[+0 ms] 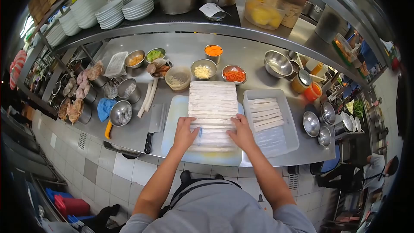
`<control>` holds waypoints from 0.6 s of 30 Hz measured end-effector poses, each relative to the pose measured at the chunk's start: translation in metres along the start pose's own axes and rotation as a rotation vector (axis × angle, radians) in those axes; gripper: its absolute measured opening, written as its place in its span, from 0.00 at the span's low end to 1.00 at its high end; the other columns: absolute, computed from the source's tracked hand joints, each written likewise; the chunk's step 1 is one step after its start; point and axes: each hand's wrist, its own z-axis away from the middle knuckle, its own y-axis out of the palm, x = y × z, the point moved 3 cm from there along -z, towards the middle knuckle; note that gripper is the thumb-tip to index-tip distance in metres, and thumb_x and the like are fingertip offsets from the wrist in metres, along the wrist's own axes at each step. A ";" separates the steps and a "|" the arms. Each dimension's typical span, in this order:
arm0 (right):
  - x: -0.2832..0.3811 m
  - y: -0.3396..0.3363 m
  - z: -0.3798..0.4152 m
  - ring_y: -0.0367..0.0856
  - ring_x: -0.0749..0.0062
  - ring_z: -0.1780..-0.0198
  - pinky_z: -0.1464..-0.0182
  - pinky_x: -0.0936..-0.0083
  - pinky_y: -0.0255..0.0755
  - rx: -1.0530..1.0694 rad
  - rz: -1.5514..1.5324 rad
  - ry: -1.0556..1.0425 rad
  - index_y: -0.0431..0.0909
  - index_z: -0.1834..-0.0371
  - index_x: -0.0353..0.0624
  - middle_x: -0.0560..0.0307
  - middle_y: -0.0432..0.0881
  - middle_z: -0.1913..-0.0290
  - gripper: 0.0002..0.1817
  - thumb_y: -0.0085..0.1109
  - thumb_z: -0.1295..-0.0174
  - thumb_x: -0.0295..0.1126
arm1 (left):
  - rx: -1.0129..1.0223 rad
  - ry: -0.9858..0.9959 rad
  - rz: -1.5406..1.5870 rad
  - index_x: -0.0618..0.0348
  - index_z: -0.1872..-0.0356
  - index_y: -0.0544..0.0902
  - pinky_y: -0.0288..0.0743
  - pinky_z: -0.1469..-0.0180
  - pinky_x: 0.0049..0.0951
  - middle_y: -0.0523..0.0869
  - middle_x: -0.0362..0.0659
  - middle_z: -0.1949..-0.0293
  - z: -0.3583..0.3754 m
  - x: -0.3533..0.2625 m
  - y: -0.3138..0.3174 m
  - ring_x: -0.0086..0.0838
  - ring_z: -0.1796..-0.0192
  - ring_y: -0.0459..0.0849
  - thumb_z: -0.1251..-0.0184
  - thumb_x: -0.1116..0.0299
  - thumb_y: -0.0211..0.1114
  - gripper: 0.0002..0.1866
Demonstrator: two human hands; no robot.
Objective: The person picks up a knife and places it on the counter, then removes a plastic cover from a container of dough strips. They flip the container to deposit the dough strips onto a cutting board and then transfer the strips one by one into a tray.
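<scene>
Long, pale, floury dough strips [213, 99] lie side by side in a stack of rows on a cutting board [172, 118]. My left hand [186, 133] is at the left end of one strip, fingers curled over it. At the same strip's right end, my right hand [241, 133] has its fingers bent and closed round the edge. Both thumbs point inward over the lower rows, which look glossy, with a blue mark near the left thumb. To the right, a clear plastic tub [293, 131] holds more such strips.
Left of the board are a cleaver [157, 118], two longer pale strips [148, 98] and a metal bowl [121, 113]. Behind stand shredded carrot [234, 75], a bowl of pale chopped pieces [203, 70] and a plastic bowl [177, 79]. A steel shelf [189, 26] spans above. Another person [373, 170] is at right.
</scene>
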 end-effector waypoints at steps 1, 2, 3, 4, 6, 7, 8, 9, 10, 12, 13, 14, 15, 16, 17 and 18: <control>0.007 0.002 -0.001 0.78 0.46 0.37 0.35 0.57 0.75 0.000 0.031 0.076 0.85 0.43 0.39 0.44 0.80 0.41 0.23 0.78 0.43 0.30 | 0.024 -0.068 -0.028 0.58 0.45 0.84 0.76 0.35 0.45 0.78 0.53 0.44 0.001 0.001 0.000 0.53 0.41 0.80 0.38 0.68 0.79 0.21; 0.010 0.004 0.000 0.78 0.45 0.39 0.36 0.56 0.75 0.003 0.061 0.150 0.85 0.45 0.38 0.45 0.81 0.45 0.23 0.80 0.45 0.31 | 0.022 -0.067 -0.027 0.58 0.45 0.84 0.76 0.35 0.45 0.78 0.53 0.44 0.001 0.002 -0.002 0.53 0.41 0.80 0.38 0.68 0.79 0.21; 0.008 0.005 0.003 0.78 0.45 0.39 0.36 0.56 0.75 0.007 0.062 0.149 0.85 0.45 0.38 0.45 0.81 0.45 0.23 0.80 0.45 0.31 | 0.047 -0.066 -0.038 0.58 0.47 0.84 0.76 0.36 0.45 0.78 0.52 0.45 0.002 0.004 -0.004 0.53 0.41 0.80 0.40 0.69 0.80 0.21; 0.004 0.008 0.009 0.79 0.47 0.40 0.38 0.58 0.76 0.074 0.081 0.139 0.85 0.47 0.38 0.45 0.81 0.45 0.23 0.81 0.46 0.30 | 0.074 -0.069 -0.049 0.58 0.50 0.83 0.76 0.37 0.45 0.78 0.51 0.47 0.006 0.007 -0.004 0.52 0.41 0.80 0.41 0.69 0.81 0.20; 0.005 0.011 0.015 0.80 0.49 0.42 0.40 0.59 0.76 0.150 0.101 0.129 0.85 0.48 0.38 0.46 0.81 0.45 0.23 0.82 0.47 0.30 | 0.072 -0.047 -0.049 0.58 0.51 0.82 0.76 0.37 0.45 0.78 0.51 0.47 0.010 0.010 -0.006 0.52 0.42 0.80 0.42 0.69 0.81 0.20; 0.010 0.008 0.013 0.80 0.49 0.43 0.42 0.58 0.77 0.170 0.135 0.106 0.85 0.50 0.39 0.47 0.81 0.47 0.21 0.81 0.46 0.31 | 0.064 -0.013 -0.052 0.58 0.52 0.81 0.76 0.38 0.45 0.78 0.51 0.48 0.009 0.010 -0.008 0.52 0.42 0.79 0.43 0.70 0.82 0.21; 0.015 0.008 0.010 0.81 0.49 0.45 0.44 0.57 0.77 0.191 0.169 0.083 0.85 0.52 0.40 0.48 0.82 0.49 0.20 0.81 0.45 0.33 | 0.061 -0.016 -0.051 0.58 0.52 0.81 0.76 0.38 0.45 0.78 0.51 0.48 0.008 0.010 -0.009 0.52 0.42 0.79 0.43 0.70 0.82 0.21; 0.016 0.010 0.008 0.81 0.49 0.45 0.44 0.57 0.77 0.193 0.170 0.081 0.85 0.52 0.40 0.48 0.82 0.49 0.20 0.81 0.45 0.33 | 0.033 -0.009 -0.002 0.58 0.50 0.81 0.76 0.37 0.44 0.79 0.51 0.47 0.008 0.012 -0.010 0.52 0.42 0.79 0.43 0.71 0.81 0.22; 0.017 0.015 0.006 0.81 0.49 0.46 0.45 0.57 0.77 0.250 0.167 0.038 0.85 0.52 0.40 0.48 0.82 0.49 0.19 0.80 0.43 0.34 | 0.007 -0.001 0.048 0.59 0.47 0.81 0.75 0.36 0.43 0.79 0.52 0.47 0.009 0.013 -0.010 0.52 0.41 0.79 0.42 0.72 0.80 0.23; 0.021 0.018 0.006 0.82 0.48 0.47 0.45 0.56 0.77 0.299 0.176 0.008 0.85 0.51 0.40 0.48 0.82 0.50 0.19 0.79 0.41 0.36 | -0.008 0.011 0.114 0.59 0.44 0.81 0.75 0.35 0.42 0.80 0.52 0.46 0.011 0.019 -0.012 0.52 0.40 0.80 0.41 0.74 0.78 0.23; 0.025 0.016 0.006 0.82 0.47 0.47 0.45 0.56 0.77 0.342 0.112 -0.003 0.85 0.50 0.40 0.48 0.82 0.50 0.19 0.77 0.39 0.38 | -0.021 0.027 0.183 0.60 0.41 0.81 0.74 0.34 0.41 0.81 0.53 0.45 0.011 0.023 -0.012 0.51 0.39 0.80 0.40 0.76 0.76 0.24; 0.024 0.004 0.008 0.82 0.46 0.47 0.44 0.57 0.77 0.379 0.057 -0.004 0.85 0.49 0.40 0.47 0.83 0.50 0.19 0.76 0.37 0.39 | -0.012 0.018 0.185 0.60 0.39 0.81 0.74 0.33 0.41 0.81 0.53 0.43 0.012 0.029 -0.014 0.51 0.38 0.80 0.39 0.77 0.74 0.25; 0.019 -0.019 0.012 0.82 0.46 0.47 0.44 0.57 0.77 0.361 0.091 0.026 0.85 0.49 0.40 0.47 0.83 0.50 0.19 0.76 0.37 0.39 | 0.001 0.013 0.195 0.60 0.37 0.81 0.74 0.32 0.41 0.81 0.53 0.42 0.013 0.035 -0.014 0.50 0.37 0.80 0.39 0.78 0.71 0.26; 0.017 -0.044 0.017 0.82 0.46 0.47 0.43 0.57 0.78 0.335 0.029 0.049 0.85 0.48 0.40 0.47 0.82 0.50 0.19 0.75 0.36 0.39 | -0.017 0.017 0.205 0.59 0.38 0.81 0.74 0.33 0.42 0.81 0.53 0.42 0.013 0.038 -0.016 0.50 0.37 0.80 0.38 0.79 0.71 0.25; 0.013 -0.065 0.023 0.82 0.46 0.46 0.41 0.58 0.78 0.310 -0.035 0.066 0.85 0.46 0.40 0.47 0.82 0.50 0.19 0.74 0.35 0.39 | -0.039 0.016 0.212 0.59 0.38 0.82 0.74 0.33 0.43 0.81 0.53 0.42 0.014 0.036 -0.020 0.50 0.37 0.80 0.38 0.79 0.70 0.25; -0.004 -0.096 0.031 0.83 0.47 0.44 0.40 0.60 0.78 0.294 -0.063 0.106 0.85 0.44 0.38 0.47 0.83 0.48 0.20 0.74 0.35 0.36 | -0.013 -0.022 0.217 0.58 0.38 0.82 0.73 0.31 0.43 0.81 0.53 0.40 0.015 0.026 -0.028 0.50 0.35 0.79 0.38 0.79 0.70 0.24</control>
